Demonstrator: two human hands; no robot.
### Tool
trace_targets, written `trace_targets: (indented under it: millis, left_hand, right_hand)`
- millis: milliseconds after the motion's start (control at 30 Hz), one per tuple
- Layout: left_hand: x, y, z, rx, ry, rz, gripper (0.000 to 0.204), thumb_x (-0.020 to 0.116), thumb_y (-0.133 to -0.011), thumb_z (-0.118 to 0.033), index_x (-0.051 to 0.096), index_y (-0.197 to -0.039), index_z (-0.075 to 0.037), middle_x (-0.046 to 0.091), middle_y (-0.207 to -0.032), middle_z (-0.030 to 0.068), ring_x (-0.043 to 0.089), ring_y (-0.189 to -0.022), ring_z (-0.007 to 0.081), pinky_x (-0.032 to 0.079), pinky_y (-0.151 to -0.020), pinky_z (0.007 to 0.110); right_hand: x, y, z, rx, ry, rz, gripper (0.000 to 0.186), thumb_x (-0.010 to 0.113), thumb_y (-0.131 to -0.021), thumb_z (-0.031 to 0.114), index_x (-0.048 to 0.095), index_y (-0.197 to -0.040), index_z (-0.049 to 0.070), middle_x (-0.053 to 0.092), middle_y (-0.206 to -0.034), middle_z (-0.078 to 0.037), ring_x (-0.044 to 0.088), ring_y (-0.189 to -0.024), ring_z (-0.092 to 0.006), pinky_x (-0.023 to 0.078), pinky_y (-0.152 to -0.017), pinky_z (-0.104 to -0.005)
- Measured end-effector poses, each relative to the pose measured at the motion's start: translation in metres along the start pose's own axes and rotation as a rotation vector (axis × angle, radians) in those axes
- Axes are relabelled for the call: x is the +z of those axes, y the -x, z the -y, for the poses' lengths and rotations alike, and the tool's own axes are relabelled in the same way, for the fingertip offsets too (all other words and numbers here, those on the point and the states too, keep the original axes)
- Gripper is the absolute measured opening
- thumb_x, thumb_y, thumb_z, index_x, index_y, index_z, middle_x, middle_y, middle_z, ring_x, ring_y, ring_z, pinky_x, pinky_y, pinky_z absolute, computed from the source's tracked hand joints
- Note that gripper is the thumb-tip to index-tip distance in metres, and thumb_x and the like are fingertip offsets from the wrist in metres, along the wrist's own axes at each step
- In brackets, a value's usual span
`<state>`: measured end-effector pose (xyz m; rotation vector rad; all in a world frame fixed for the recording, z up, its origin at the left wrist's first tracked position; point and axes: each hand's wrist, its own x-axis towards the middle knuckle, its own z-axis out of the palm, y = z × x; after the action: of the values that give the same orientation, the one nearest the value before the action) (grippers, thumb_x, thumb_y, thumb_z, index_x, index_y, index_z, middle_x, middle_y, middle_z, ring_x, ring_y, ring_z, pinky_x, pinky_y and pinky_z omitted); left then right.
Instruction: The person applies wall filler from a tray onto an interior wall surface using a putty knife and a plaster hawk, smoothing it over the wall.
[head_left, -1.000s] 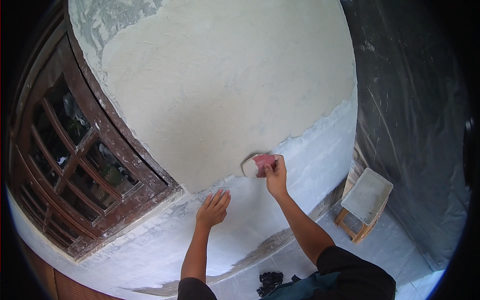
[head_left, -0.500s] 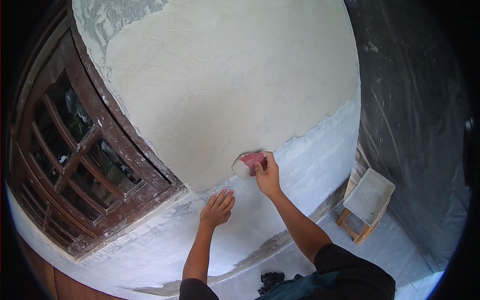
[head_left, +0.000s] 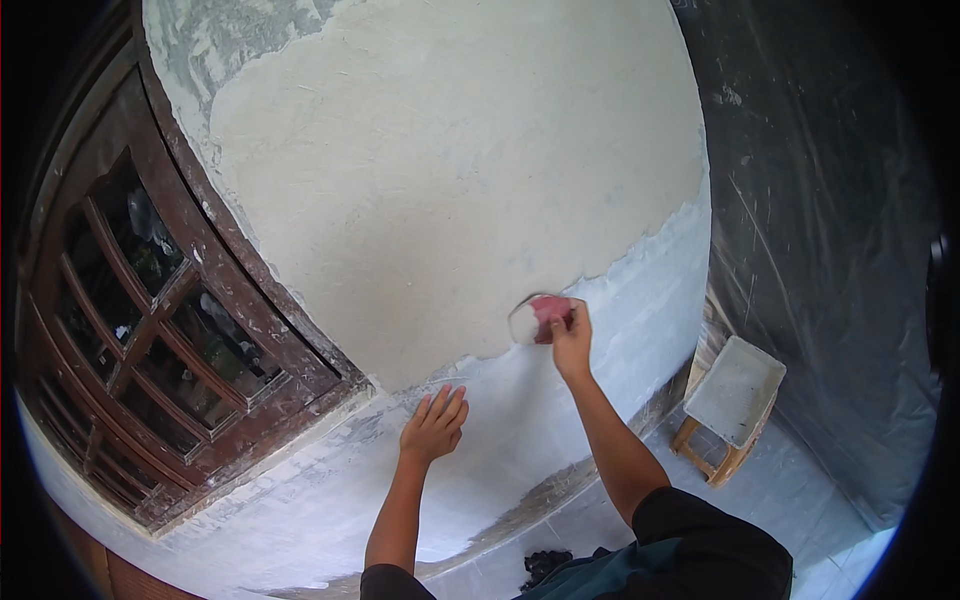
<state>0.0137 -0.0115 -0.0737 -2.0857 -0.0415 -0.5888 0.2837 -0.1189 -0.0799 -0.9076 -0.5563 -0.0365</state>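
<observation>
Two bare hands face a plastered wall (head_left: 450,190), as I view them from my distant station. The right hand (head_left: 572,338) grasps a flat scraper (head_left: 545,316), red and off-white, pinched at its right end with the thumb on the near face. The scraper lies at the lower border of the beige coat; whether its edge touches the wall I cannot tell. The left hand (head_left: 432,425), lower and to the left, holds nothing that I can see, its fingers extended toward the wall; contact is uncertain.

Handling: I judge the scraper light, thin and fairly stiff with some flex, and perhaps slippery if wet compound coats it. I would take hold at the red part, thumb opposed to fingers, leaving the pale edge free.

Surface and room: the beige coat ends raggedly above a bluish-white band (head_left: 630,320); a mottled grey patch (head_left: 235,50) shows at upper left. A brown wooden window frame (head_left: 290,340) stands at left, dark plastic sheeting (head_left: 810,200) at right. Near the sheeting, a pale tray (head_left: 738,385) rests on a wooden stool (head_left: 683,436).
</observation>
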Motion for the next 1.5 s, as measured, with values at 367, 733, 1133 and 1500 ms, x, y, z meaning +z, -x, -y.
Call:
trace_targets:
  millis: [367, 733, 1133, 1500]
  left_hand:
    - [0.001, 0.003, 0.001, -0.001, -0.022, 0.041, 0.037, 0.049, -0.080, -0.032, 0.052, -0.115, -0.019, 0.041, -0.143, -0.0015, 0.035, -0.134, 0.0186, 0.019, -0.112, 0.042]
    - [0.004, 0.005, 0.000, 0.008, -0.034, 0.024, 0.035, 0.048, -0.080, -0.030, 0.052, -0.113, -0.019, 0.042, -0.143, -0.0011, 0.036, -0.134, 0.0188, 0.019, -0.111, 0.043]
    - [0.005, 0.003, 0.000, -0.003, -0.029, 0.024, 0.038, 0.049, -0.079, -0.031, 0.052, -0.115, -0.019, 0.040, -0.144, -0.0015, 0.035, -0.134, 0.0184, 0.020, -0.111, 0.042]
    - [0.004, 0.003, -0.002, 0.007, 0.002, 0.007, 0.036, 0.052, -0.078, -0.027, 0.052, -0.113, -0.018, 0.045, -0.140, 0.0011, 0.039, -0.132, 0.0217, 0.024, -0.109, 0.044]
  right_hand:
    - [0.032, 0.011, 0.022, 0.040, -0.067, 0.065, 0.021, 0.053, -0.086, -0.004, 0.050, -0.106, 0.001, 0.057, -0.094, -0.006, 0.055, -0.086, -0.0132, 0.044, -0.082, -0.0263]
    - [0.024, 0.013, 0.020, 0.107, -0.189, 0.010, 0.018, 0.051, -0.087, -0.005, 0.049, -0.104, 0.001, 0.058, -0.098, -0.006, 0.055, -0.090, -0.0128, 0.043, -0.082, -0.0250]
    - [0.016, 0.018, 0.007, 0.174, -0.218, -0.027, 0.020, 0.053, -0.085, -0.006, 0.050, -0.104, 0.001, 0.058, -0.097, -0.007, 0.055, -0.089, -0.0141, 0.043, -0.083, -0.0265]
    - [-0.006, 0.016, -0.004, 0.201, -0.158, -0.029, 0.019, 0.051, -0.086, -0.004, 0.050, -0.105, 0.001, 0.057, -0.100, -0.008, 0.054, -0.092, -0.0139, 0.042, -0.084, -0.0270]
